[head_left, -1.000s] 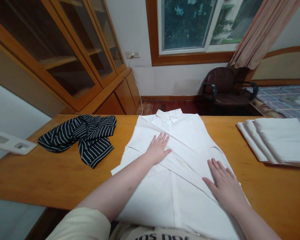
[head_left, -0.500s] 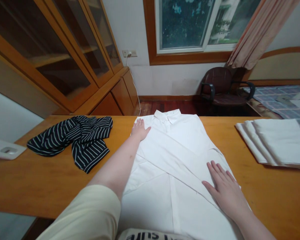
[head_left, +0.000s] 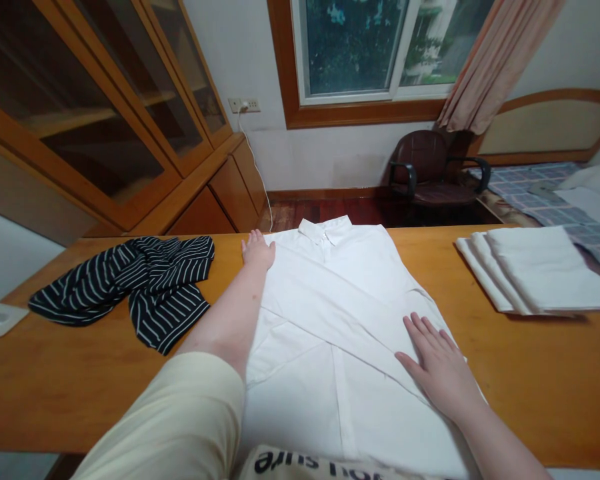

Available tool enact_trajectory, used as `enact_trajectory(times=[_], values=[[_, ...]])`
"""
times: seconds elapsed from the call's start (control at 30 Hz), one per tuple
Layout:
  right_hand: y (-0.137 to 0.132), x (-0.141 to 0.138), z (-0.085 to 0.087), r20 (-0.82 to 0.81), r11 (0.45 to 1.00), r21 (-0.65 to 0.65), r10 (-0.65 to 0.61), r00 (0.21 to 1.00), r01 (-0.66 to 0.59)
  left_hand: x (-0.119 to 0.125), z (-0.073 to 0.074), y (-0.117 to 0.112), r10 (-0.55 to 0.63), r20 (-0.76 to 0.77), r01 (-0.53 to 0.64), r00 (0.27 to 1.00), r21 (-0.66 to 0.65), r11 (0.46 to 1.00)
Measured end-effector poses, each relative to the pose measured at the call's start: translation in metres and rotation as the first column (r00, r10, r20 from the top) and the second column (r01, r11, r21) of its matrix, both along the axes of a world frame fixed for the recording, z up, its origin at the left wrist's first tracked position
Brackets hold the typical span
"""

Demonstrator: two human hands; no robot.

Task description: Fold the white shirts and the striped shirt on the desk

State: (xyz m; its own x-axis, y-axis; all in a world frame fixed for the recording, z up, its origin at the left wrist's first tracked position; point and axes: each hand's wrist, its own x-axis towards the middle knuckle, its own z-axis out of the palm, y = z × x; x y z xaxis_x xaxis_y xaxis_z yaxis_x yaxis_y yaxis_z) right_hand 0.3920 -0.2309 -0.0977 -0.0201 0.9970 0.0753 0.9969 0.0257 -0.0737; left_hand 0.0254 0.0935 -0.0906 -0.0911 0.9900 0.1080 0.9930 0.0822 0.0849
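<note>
Well left of the shirt [head_left: 330, 293] I see a white plastic piece [head_left: 0, 320] at the left edge of the table [head_left: 530, 380], and beyond the shirt on that same side a glass-doored cabinet [head_left: 143, 127]. Nearer the shirt, also to its left, lies a striped garment [head_left: 125, 280], black with white lines, crumpled. A pale sleeve [head_left: 185, 407] shows along the shirt's near left side. I have the left hand [head_left: 257, 252] reaching to the shirt's left-side shoulder, its thumb at the cloth's edge, its fingers straight and gripping nothing. Past that shoulder I make out a socket [head_left: 244, 105] with a white cord [head_left: 259, 170] hanging down. The shirt itself lies front up on the table, collar pointing away from me, one of its own sleeves slanting across the chest from upper left to lower right. Farther back than the collar is the window [head_left: 350, 47]. On the shirt's lower right I have the right hand [head_left: 433, 360] laid palm down, fingers extended and relaxed, resting on the cloth without pinching it. Beyond the shirt's right-side shoulder stands a chair [head_left: 427, 160], with a pink curtain [head_left: 497, 67] hanging higher up. Right of the shirt, well apart, sits a stack of white cloth [head_left: 535, 267], and past it, farther from the shirt, a checked bed cover [head_left: 525, 190].
</note>
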Motion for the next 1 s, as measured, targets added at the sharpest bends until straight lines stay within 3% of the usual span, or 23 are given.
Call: enact_trajectory(times=[0.07,0.17,0.23,0.3,0.37,0.43,0.53,0.67,0.9,1.0], values=[[0.000,0.000,0.001,-0.007,1.000,-0.005,-0.002,1.000,0.002,0.006,0.006,-0.015,-0.045,-0.046,0.049,0.998,0.077,0.996],[0.000,-0.001,0.001,-0.012,1.000,-0.002,-0.001,1.000,0.001,0.015,0.016,-0.055,-0.265,-0.074,0.269,0.961,0.053,0.962],[0.000,-0.001,0.001,-0.012,1.000,0.006,0.004,1.000,-0.003,0.016,0.019,-0.090,-0.423,-0.037,0.423,0.905,-0.007,0.906],[0.000,-0.001,0.001,-0.006,1.000,0.014,0.011,1.000,-0.011,0.011,0.018,-0.126,-0.592,0.000,0.590,0.806,-0.081,0.803],[-0.001,0.000,0.000,0.001,1.000,0.021,0.018,1.000,-0.018,-0.001,0.014,-0.154,-0.602,0.006,0.595,0.799,-0.156,0.788],[-0.001,0.000,-0.001,0.008,0.999,0.024,0.020,1.000,-0.021,-0.015,0.008,-0.170,-0.530,-0.009,0.519,0.848,-0.190,0.834],[-0.002,0.000,-0.001,0.016,1.000,0.021,0.019,1.000,-0.019,-0.030,0.004,-0.174,-0.464,-0.021,0.452,0.885,-0.190,0.871],[0.001,-0.002,0.000,0.025,1.000,0.014,0.005,1.000,-0.005,-0.031,0.006,-0.159,-0.441,-0.013,0.432,0.897,-0.177,0.884],[0.007,-0.010,-0.005,0.036,0.999,0.006,-0.047,0.998,0.047,-0.026,0.004,-0.137,-0.464,0.008,0.457,0.886,-0.180,0.871],[0.011,-0.006,0.004,-0.010,0.999,-0.013,-0.031,0.999,0.031,-0.028,0.006,-0.136,-0.451,0.047,0.451,0.891,-0.185,0.873]])
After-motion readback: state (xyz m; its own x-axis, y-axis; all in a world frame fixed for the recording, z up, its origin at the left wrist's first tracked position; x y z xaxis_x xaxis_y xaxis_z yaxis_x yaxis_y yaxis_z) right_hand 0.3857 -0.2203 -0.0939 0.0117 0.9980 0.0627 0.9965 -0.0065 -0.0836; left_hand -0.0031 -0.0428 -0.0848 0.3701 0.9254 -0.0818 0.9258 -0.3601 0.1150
